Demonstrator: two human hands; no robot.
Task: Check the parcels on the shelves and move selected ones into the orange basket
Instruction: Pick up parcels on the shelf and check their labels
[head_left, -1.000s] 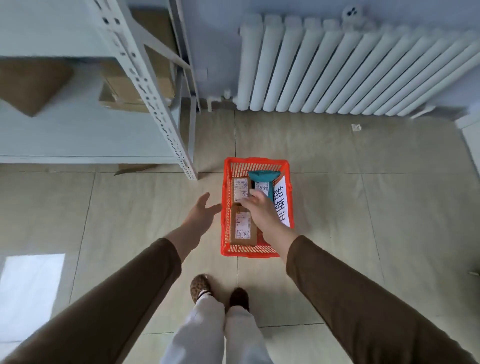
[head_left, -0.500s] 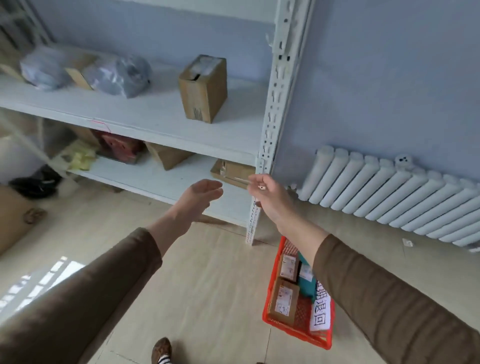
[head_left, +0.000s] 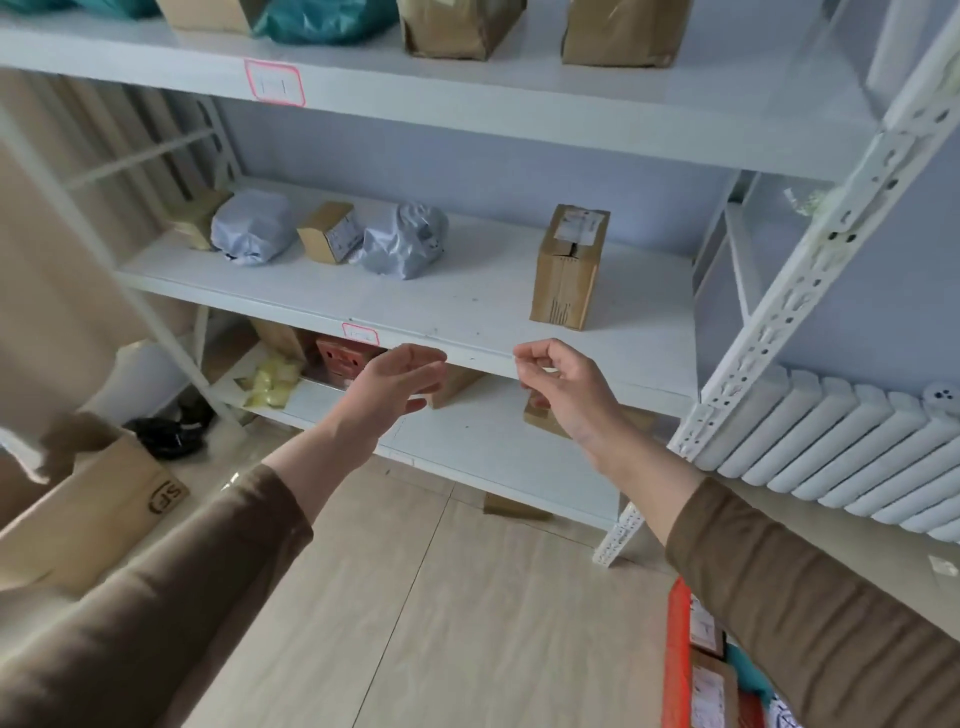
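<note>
The basket (head_left: 678, 660) sat near right with parcels inside, both hands empty, left hand (head_left: 397, 382) open, right hand (head_left: 563, 387) loosely curled; farther off, a careless reach might topple the upright box (head_left: 567, 267).

Long brown sleeves (head_left: 171, 587) cover both forearms and end short of the bare wrists.

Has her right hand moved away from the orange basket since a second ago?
Yes. The right hand was down in the orange basket; now it is raised, empty, in front of the middle shelf, well above the basket.
</note>
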